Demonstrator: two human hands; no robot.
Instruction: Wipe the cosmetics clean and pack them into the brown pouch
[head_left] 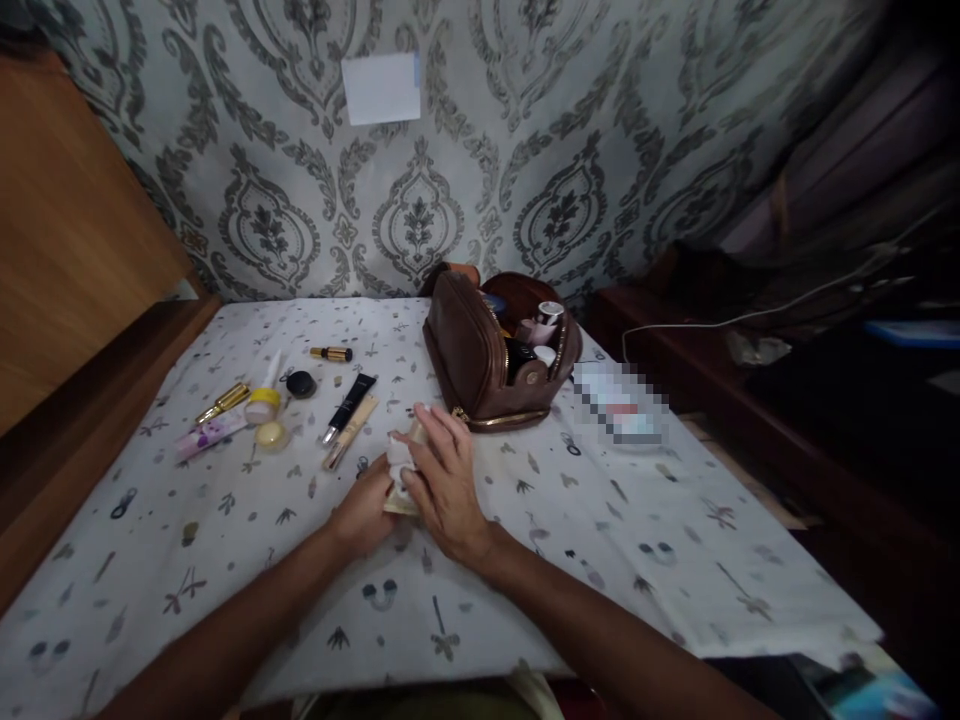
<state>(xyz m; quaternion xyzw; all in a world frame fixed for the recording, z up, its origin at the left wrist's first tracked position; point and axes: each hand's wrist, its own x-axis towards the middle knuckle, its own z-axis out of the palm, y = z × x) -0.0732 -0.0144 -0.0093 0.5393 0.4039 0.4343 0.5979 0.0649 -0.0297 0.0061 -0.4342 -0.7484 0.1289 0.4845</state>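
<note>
A: Right hand [446,480] at frame centre, laid palm-down over a small pale object [401,470]; fingers spread and pointing to the upper left of the frame. Left hand [367,515] comes in from the lower left, curled against the object's near-left end. Both hands touch it.

B: What is the object?

A: Cannot tell for certain. Pale, whitish with a tan edge, mostly covered. Possibly a small packet or folded piece. It rests on the desk [600,520], on the patterned cloth, between the two hands.

B: Grip state?

A: Right hand flat and pressing rather than clenched. Left hand partly curled, fingertips hidden under the right hand, so whether it pinches the object or only steadies it is unclear.

B: Long axis?

A: As far as visible, it runs from lower centre toward upper centre, tilted a little to the right at the top. Upper end peeks out past the right fingers; lower end sits at the left fingertips. Which end is the front: not discernible.

B: Which hand is nearer?

A: Right hand covers more of it; left holds only the near end.

B: Surroundings?

A: Brown pouch [487,350] open, upper right of the hands, just beyond the right fingertips, with small items inside. Black tube [349,405] and tan stick [351,432] lie side by side just left of the hands, both slanting up to the right. Further left: small jars [264,410], gold tube [223,402], pink tube [210,436].
</note>
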